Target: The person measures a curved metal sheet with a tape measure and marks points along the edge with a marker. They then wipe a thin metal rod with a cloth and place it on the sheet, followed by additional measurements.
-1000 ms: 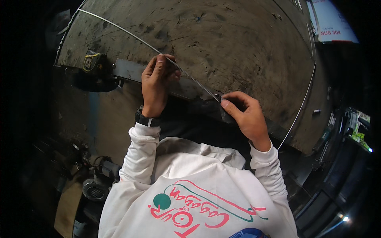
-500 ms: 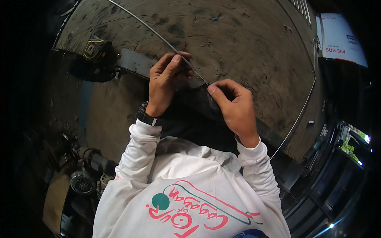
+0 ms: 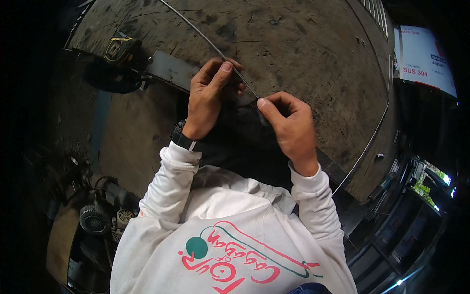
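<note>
A thin grey metal rod slants from the far edge of the view down to my two hands. My left hand is closed round it, thumb pressed on top, with a dark watch on the wrist. Further along, my right hand pinches the rod's near end between thumb and fingertips. The very tip is hidden behind those fingers. Both hands are over the near edge of a stained brown worktable, in front of my dark-clothed lap.
A yellow-and-black tape measure stands left, beside a flat grey metal bar. Another long thin rod curves along the right side. A white printed panel is at the far right. A round, ribbed motor-like part is low on the left.
The rod's far part now appears further right and looks slightly steeper. Both hands keep their grip and sit a little higher in the view, which has shifted slightly.
</note>
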Demonstrator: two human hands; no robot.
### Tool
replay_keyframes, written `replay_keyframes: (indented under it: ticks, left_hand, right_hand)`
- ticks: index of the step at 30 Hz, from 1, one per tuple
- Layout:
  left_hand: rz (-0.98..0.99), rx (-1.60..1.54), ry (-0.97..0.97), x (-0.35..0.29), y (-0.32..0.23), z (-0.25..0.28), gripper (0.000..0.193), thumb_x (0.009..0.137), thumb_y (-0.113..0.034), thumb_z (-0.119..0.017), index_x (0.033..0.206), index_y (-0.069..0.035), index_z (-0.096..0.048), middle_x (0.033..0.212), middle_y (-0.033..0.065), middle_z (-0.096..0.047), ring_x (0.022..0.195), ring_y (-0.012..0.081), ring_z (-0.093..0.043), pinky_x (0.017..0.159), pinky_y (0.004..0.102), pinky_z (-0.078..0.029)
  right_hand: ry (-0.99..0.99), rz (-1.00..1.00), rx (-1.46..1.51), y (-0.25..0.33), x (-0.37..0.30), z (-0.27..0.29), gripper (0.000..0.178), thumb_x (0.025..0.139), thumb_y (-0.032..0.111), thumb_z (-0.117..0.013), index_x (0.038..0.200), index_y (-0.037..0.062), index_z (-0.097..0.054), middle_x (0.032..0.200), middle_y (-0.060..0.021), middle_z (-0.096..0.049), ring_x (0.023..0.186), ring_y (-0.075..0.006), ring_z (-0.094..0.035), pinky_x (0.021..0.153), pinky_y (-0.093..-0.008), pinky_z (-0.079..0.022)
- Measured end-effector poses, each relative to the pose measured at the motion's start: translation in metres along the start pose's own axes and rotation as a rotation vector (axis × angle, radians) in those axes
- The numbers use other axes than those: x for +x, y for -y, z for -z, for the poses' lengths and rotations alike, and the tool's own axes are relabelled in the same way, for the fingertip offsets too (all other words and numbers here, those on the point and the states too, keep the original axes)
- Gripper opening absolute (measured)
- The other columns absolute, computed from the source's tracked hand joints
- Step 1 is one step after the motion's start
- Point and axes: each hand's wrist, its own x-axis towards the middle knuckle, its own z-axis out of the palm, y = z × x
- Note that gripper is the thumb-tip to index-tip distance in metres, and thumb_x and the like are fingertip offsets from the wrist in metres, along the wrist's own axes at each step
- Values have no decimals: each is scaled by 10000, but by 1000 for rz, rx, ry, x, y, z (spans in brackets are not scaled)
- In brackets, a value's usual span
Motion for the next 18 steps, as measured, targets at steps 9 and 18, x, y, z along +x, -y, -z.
replay_keyframes:
  ticks: [9, 18]
  left_hand:
    - [6, -40, -2, -1, -1, 0, 273, 1040, -299, -651, 1166, -57, -658, 1071, 40, -666, 856, 164, -679, 745, 287, -536]
    - [26, -21, -2, 3, -4, 4, 270, 1052, -290, -631, 1100, -26, -669, 1050, 40, -677, 876, 132, -668, 813, 278, -534]
  right_hand:
    - [81, -73, 181, -4, 11, 3, 245, 963, 170, -715, 863, -54, -727, 714, 8, -661, 646, -46, -552, 583, -232, -423]
    - [23, -48, -52, 10, 17, -8, 330, 963, 246, -740, 817, -49, -727, 683, -19, -659, 638, -57, -559, 586, -251, -436]
